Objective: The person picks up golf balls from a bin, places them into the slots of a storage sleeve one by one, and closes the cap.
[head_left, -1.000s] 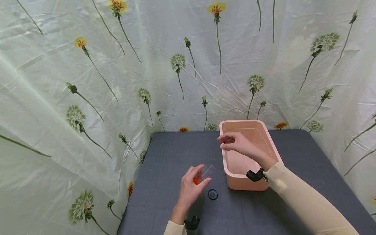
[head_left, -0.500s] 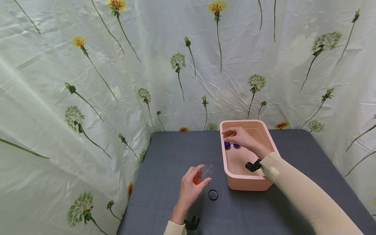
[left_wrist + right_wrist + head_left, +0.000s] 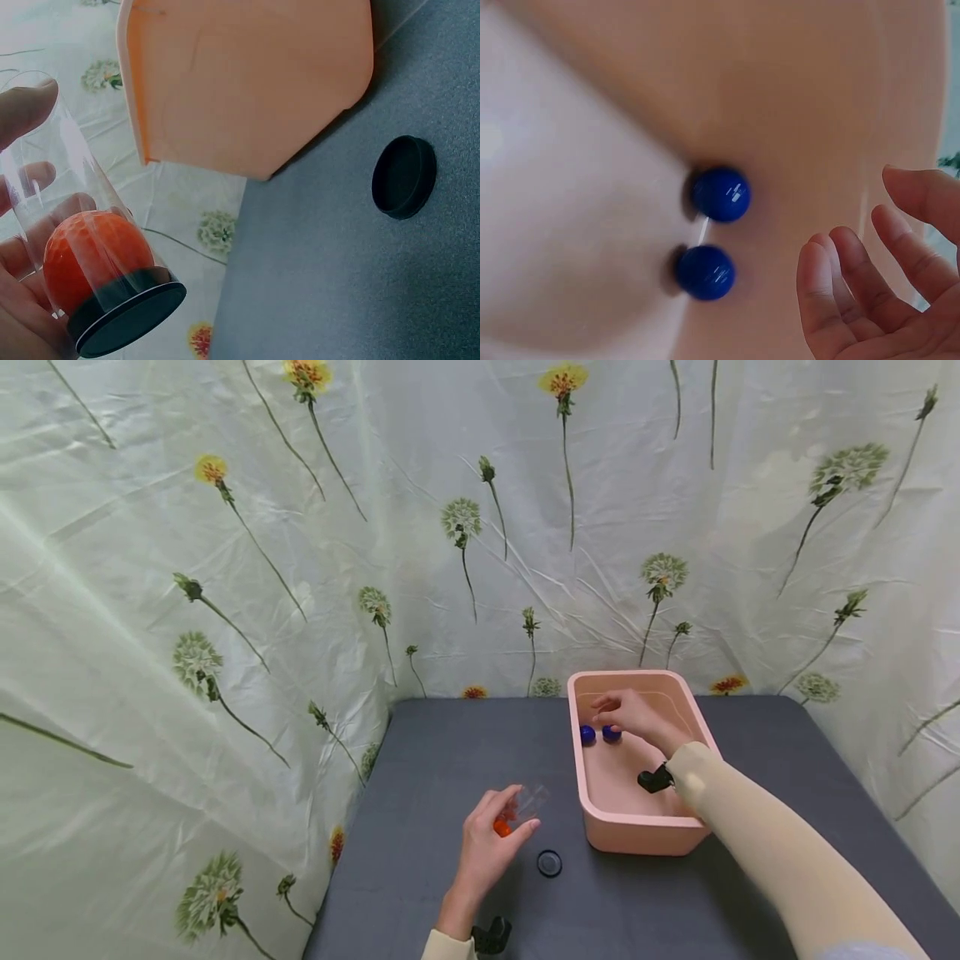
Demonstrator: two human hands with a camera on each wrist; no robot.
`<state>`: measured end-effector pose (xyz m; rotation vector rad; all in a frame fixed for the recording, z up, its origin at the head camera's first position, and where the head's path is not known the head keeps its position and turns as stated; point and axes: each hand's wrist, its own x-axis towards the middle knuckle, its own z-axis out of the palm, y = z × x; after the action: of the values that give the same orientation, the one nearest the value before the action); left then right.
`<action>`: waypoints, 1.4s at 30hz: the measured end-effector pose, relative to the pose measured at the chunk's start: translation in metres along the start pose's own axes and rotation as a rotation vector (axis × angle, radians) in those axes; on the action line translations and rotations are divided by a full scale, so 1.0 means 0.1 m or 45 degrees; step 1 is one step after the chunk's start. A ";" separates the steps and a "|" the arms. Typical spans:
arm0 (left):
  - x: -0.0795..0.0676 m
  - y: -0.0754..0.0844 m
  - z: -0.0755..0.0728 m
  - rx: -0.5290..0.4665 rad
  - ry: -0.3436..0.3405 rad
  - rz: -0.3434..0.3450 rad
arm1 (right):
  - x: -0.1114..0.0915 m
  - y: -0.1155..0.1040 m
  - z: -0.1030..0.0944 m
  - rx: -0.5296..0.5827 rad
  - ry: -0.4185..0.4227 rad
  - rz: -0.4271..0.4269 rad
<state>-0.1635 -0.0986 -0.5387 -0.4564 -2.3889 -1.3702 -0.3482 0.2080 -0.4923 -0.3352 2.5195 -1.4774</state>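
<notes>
My left hand (image 3: 483, 847) grips a clear plastic tube (image 3: 532, 802), thumb on one side and fingers on the other. Inside it, at the end near my palm, lies an orange dimpled golf ball (image 3: 96, 255) against a black end cap (image 3: 135, 319). My right hand (image 3: 630, 714) hangs over the pink bin (image 3: 618, 820) with loosely bent fingers and nothing between them. Below it, two glossy blue balls (image 3: 721, 193) rest apart on the bin's floor near a wall, as the right wrist view shows.
A loose black cap (image 3: 549, 863) lies on the dark grey table (image 3: 450, 743) between my left hand and the bin. Flower-printed white curtain (image 3: 465, 568) hangs behind and to the left of the table.
My right hand has moved from the bin's left rim rightward over its inside, its fingers loosening. Two blue balls now show in the bin. My left hand keeps its place with the tube.
</notes>
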 end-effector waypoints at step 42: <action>-0.01 -0.15 -0.11 0.009 0.009 -0.027 | 0.30 0.66 -0.06 -0.457 -0.150 0.136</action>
<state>-0.1674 -0.1156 -0.5457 -0.4246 -2.3990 -1.3698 -0.3849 0.2355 -0.5489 -0.3247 2.6519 -0.9346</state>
